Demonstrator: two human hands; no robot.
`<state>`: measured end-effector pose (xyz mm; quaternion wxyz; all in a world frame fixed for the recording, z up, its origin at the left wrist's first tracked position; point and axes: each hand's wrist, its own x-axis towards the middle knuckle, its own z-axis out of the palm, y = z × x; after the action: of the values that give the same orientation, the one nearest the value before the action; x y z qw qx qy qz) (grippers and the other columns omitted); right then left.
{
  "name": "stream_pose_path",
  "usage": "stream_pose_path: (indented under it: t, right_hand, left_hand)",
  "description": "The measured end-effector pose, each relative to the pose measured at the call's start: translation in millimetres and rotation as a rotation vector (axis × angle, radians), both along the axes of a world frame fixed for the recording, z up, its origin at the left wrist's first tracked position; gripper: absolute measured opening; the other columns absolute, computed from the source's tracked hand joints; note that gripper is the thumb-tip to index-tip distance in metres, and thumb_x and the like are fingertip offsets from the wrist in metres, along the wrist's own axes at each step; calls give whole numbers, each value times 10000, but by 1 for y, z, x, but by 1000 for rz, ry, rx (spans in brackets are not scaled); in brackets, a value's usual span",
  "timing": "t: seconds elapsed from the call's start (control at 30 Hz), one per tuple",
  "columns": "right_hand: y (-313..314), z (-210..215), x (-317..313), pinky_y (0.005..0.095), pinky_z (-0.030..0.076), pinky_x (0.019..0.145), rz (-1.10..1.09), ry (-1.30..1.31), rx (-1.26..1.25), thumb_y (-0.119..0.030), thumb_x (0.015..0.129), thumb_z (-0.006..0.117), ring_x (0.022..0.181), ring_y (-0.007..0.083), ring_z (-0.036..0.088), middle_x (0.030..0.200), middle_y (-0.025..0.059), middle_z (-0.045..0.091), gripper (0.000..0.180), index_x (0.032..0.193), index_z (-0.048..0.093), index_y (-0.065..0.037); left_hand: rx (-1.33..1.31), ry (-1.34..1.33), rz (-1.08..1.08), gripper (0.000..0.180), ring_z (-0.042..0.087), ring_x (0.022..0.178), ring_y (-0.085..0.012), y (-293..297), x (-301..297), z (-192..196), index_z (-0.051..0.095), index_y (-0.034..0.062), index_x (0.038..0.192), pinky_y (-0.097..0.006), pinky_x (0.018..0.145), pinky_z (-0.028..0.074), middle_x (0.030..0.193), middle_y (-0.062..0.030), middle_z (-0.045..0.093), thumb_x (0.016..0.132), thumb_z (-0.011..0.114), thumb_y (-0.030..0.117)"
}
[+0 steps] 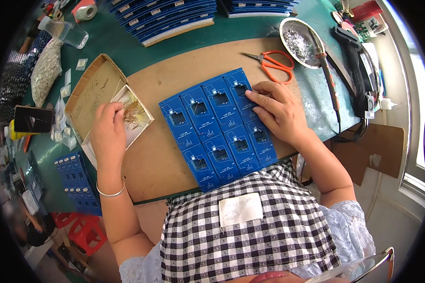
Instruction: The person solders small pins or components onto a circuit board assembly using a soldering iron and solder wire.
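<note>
A panel of joined blue circuit boards (212, 134) lies tilted on the brown work mat in front of me. Each of its boards has a dark rectangular patch and white print. My right hand (281, 113) rests at the panel's upper right edge, its fingers slightly apart and the tips on the surface. To the left, my left hand (109, 129) reaches into a shallow cardboard box (97, 82). Its fingers are pinched together beside a bundle of thin brass-coloured wire pieces (136, 113). What lies between those fingertips is hidden.
Orange-handled scissors (276, 66) lie beyond the panel. At the right are a metal dish (300, 42) of silvery scraps and a soldering iron (329, 80). Stacked blue boards (165, 19) stand at the back. A phone (33, 119) and more boards (78, 181) are left.
</note>
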<state>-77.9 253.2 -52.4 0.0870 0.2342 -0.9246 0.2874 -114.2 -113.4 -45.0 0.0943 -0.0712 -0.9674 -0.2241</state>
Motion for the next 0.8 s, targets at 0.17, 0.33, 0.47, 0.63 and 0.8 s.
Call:
stream_pose_path:
  t: [0.17, 0.33, 0.47, 0.63, 0.8]
  right_hand:
    - [-1, 6, 9, 336, 498, 794, -135, -48, -168, -49, 817, 662, 925, 246, 598, 1067, 95, 596, 247, 1063, 678, -44]
    - [-18, 33, 24, 335, 506, 772, -44, -6, -282, 53, 792, 637, 921, 256, 622, 1004, 127, 614, 249, 1028, 678, -14]
    - [-55, 40, 30, 344, 470, 816, 187, -246, -406, 33, 776, 651, 906, 246, 616, 960, 102, 636, 255, 1023, 679, -25]
    - [-89, 33, 27, 345, 430, 827, 349, -316, -289, 4, 767, 679, 861, 233, 619, 917, 68, 657, 185, 948, 684, -36]
    - [-101, 33, 30, 329, 392, 826, 364, -305, -267, -9, 749, 703, 849, 204, 610, 882, 39, 656, 150, 884, 672, -65]
  left_hand:
    - [-64, 66, -10, 61, 603, 763, -287, 1, 3, 3, 595, 47, 938, -345, 669, 476, 899, -104, 604, 878, 594, 60]
    - [494, -202, 7, 50, 548, 672, -167, 25, 46, 27, 601, 29, 925, -269, 605, 439, 818, -67, 593, 881, 615, 47]
    - [829, -459, -287, 39, 558, 682, -141, 61, 88, 23, 601, 4, 888, -261, 612, 444, 808, -57, 586, 866, 633, 8]
    - [1056, -744, -110, 70, 538, 668, -64, 66, 108, 14, 600, -3, 937, -218, 583, 440, 810, -16, 587, 897, 630, 46]
    - [1137, -802, -80, 88, 524, 671, -43, 63, 113, 11, 596, -12, 954, -212, 573, 435, 798, 3, 583, 915, 619, 63]
